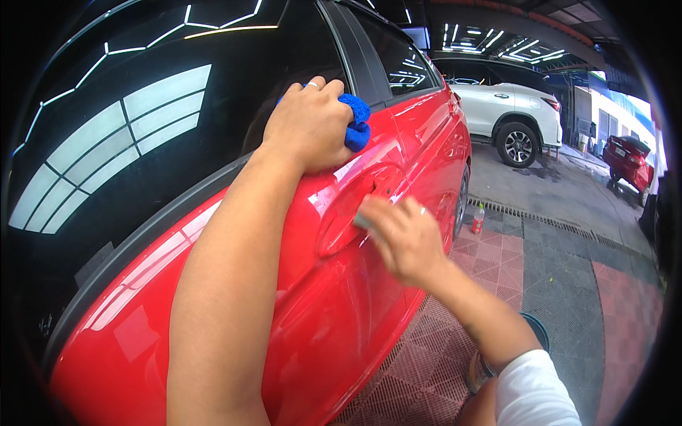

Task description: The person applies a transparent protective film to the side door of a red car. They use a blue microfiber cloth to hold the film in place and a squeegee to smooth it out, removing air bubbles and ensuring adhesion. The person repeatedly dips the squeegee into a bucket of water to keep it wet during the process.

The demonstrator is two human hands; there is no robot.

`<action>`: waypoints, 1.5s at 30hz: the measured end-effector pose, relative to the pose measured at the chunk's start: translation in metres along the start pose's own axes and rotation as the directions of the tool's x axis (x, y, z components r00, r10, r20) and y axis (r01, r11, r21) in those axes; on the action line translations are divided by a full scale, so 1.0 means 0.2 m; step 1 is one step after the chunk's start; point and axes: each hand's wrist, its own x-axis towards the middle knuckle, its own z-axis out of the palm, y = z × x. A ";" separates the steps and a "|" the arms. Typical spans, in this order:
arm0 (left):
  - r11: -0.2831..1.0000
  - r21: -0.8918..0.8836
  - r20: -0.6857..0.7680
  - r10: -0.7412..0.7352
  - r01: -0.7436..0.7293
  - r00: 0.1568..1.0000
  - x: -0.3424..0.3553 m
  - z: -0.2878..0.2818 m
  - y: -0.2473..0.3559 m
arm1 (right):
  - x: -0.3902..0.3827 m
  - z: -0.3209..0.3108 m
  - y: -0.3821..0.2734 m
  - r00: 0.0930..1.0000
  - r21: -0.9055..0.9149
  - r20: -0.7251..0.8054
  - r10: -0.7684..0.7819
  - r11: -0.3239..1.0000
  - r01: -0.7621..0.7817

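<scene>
Alongside me is a red car door (334, 305) with a dark, glossy window (234, 64) above it. My left hand (307, 128) rests near the window's lower edge, its fingers closed round a bunched blue cloth (358, 128). Lower and to the right, my right hand (410, 245) pinches a small grey-green pad (361, 221) against the paint. That pad lies by the rounded recess (332, 238) of the door handle; the fingers partly cover it and look slightly blurred. Most of the handle is hidden or hard to make out.
A small bottle (478, 219) with red contents stands on red and grey floor tiles (554, 284). Beneath my right arm is a partly hidden bucket (536, 328). A drain grate (561, 223) crosses the floor; a white SUV (522, 106) and another red car (629, 162) are parked beyond.
</scene>
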 end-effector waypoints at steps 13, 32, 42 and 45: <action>0.999 -0.015 0.099 -0.028 0.030 0.995 0.04 -0.02 0.03 | 0.02 0.04 0.16 1.000 -0.076 0.011 0.023 0.997 -0.022; 1.000 0.028 0.022 -0.004 0.003 1.000 -0.02 0.00 0.00 | -0.02 0.07 0.03 0.996 -0.060 -0.033 0.079 0.995 -0.081; 0.999 0.024 0.111 -0.038 0.035 0.993 -0.02 -0.05 0.03 | -0.05 0.06 0.01 0.991 -0.054 -0.010 0.135 0.989 -0.135; 1.000 0.005 -0.013 0.003 -0.003 1.000 -0.05 0.01 0.02 | -0.05 0.10 0.18 0.976 -0.137 -0.002 0.218 0.967 -0.216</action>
